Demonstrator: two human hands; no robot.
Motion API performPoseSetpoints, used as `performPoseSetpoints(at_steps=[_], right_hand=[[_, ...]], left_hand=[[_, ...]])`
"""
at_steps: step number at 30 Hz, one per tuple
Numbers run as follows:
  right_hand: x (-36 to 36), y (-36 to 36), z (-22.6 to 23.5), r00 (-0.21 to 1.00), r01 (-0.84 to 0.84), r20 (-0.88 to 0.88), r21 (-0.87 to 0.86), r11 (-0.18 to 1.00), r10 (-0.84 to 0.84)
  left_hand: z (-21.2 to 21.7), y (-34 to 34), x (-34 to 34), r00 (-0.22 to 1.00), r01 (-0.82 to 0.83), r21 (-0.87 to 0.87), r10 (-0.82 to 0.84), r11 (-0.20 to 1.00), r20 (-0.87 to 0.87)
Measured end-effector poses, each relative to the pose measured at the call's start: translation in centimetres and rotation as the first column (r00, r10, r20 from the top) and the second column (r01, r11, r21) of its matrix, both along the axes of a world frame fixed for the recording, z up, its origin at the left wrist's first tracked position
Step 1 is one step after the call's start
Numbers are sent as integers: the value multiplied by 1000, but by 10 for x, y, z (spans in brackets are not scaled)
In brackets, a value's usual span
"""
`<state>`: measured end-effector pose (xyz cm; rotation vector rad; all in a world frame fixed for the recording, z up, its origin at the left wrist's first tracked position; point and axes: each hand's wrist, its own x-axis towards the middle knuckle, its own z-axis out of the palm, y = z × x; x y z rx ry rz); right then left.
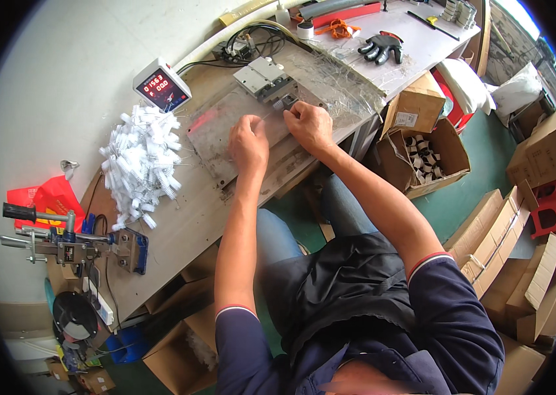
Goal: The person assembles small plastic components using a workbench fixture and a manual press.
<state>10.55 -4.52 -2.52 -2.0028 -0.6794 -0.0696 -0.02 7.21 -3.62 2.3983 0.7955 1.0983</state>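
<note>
My left hand (pixel 250 146) is closed above the metal base plate (pixel 215 139), its fingertips curled together; whatever they pinch is too small to tell. Close to its right, my right hand (pixel 309 126) is closed too, with thumb and forefinger at the front of a small metal fixture (pixel 266 79). Any part between those fingers is hidden. By the fixture's front end, next to my right fingertips, sits a small dark ridged piece (pixel 284 102). A pile of white, bristly, strip-like pieces (pixel 141 164) lies on the bench left of the plate.
Behind the pile stands a counter with a red display (pixel 162 85). A lever hand press (pixel 74 243) is at the bench's left end. A black-and-grey glove (pixel 382 49) lies at the back right. Right of the bench, an open carton (pixel 436 168) holds black-and-white pieces.
</note>
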Motion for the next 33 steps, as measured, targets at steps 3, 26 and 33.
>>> performPoseSetpoints(at_steps=[3, 26, 33], right_hand=[[0, 0, 0, 1000, 0, 8, 8, 1000, 0], [22, -21, -6, 744, -278, -393, 552, 786, 540], [25, -23, -8, 679, -308, -382, 626, 716, 626]], left_hand=[[-2, 0, 4, 1000, 6, 67, -8, 998, 21], [9, -25, -34, 986, 49, 416, -109, 908, 124], [13, -29, -36, 985, 66, 443, -128, 894, 113]])
